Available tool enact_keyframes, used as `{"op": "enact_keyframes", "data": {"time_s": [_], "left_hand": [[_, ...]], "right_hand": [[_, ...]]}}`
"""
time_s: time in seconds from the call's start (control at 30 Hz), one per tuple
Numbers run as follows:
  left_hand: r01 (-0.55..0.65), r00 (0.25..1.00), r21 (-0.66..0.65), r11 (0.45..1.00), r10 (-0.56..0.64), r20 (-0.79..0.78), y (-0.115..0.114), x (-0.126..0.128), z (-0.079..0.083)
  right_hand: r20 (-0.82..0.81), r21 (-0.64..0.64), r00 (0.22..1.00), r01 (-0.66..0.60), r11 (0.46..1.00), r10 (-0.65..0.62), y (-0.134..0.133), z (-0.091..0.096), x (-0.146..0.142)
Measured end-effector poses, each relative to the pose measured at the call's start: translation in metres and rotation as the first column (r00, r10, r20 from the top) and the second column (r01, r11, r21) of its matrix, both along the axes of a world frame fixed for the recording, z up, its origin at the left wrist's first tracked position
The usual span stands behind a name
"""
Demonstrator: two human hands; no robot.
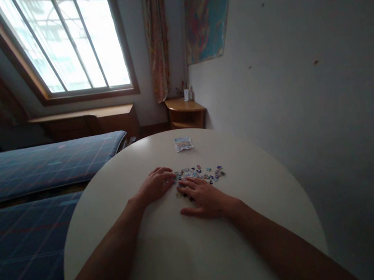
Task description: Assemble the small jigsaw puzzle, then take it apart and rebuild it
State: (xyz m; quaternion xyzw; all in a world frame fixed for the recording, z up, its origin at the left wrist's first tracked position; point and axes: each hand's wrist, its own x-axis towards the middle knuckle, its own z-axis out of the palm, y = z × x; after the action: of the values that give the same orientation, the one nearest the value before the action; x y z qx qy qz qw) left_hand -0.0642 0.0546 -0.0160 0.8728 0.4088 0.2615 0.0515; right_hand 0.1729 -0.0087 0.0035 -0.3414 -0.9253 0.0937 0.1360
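Observation:
Small, multicoloured jigsaw puzzle pieces (pixel 198 172) lie scattered in a loose patch on a round white table (pixel 200 258). At the left edge of the patch rests my left hand (pixel 156 184), its fingers stretched toward the pieces. My right hand (pixel 204 198) lies palm down over the near side of the patch, with its fingers spread and its thumb out to the left. Some pieces show between and beside its fingers; others are hidden under it. Beyond the patch, a small printed packet (pixel 183 144) lies flat toward the table's far edge.
Two padded surfaces with blue checked covers (pixel 33 169) stand along the table's left side. A pale wall (pixel 332 124) runs close on the right. Behind the table are a wooden corner shelf (pixel 186 106), a low wooden desk (pixel 114 116) and a bright window (pixel 71 39) with curtains.

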Motion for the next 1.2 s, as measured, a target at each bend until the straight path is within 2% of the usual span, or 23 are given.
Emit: {"op": "enact_keyframes", "data": {"time_s": [0.1, 0.33, 0.57, 0.77, 0.97, 1.2], "left_hand": [[-0.002, 1.0, -0.021, 1.0, 0.002, 0.003, 0.0, -0.003, 0.0], [0.0, 1.0, -0.076, 0.997, -0.001, -0.011, 0.001, -0.013, -0.001], [-0.098, 0.995, -0.079, 0.992, 0.1, 0.021, 0.012, -0.02, -0.009], [-0.09, 0.995, -0.073, 0.993, 0.093, 0.038, 0.014, -0.022, -0.008], [-0.084, 0.995, -0.078, 0.993, 0.088, 0.051, 0.014, -0.02, -0.005], [-0.123, 0.989, -0.089, 0.988, 0.13, 0.072, 0.016, -0.021, -0.005]], "right_hand": [[0.031, -0.03, 1.0, -0.005, 1.0, 0.006, -0.002, 0.004, 0.002], [0.062, -0.06, 0.99, -0.12, 0.991, 0.123, -0.006, 0.012, 0.0], [0.068, -0.097, 0.984, -0.157, 0.983, 0.164, -0.007, 0.01, -0.001], [0.051, -0.053, 0.996, -0.066, 0.996, 0.069, -0.005, 0.006, -0.002], [0.04, 0.005, 0.998, 0.056, 0.998, -0.056, 0.008, -0.002, -0.006], [0.017, 0.043, 0.999, 0.046, 0.998, -0.047, 0.012, -0.006, -0.007]]}}
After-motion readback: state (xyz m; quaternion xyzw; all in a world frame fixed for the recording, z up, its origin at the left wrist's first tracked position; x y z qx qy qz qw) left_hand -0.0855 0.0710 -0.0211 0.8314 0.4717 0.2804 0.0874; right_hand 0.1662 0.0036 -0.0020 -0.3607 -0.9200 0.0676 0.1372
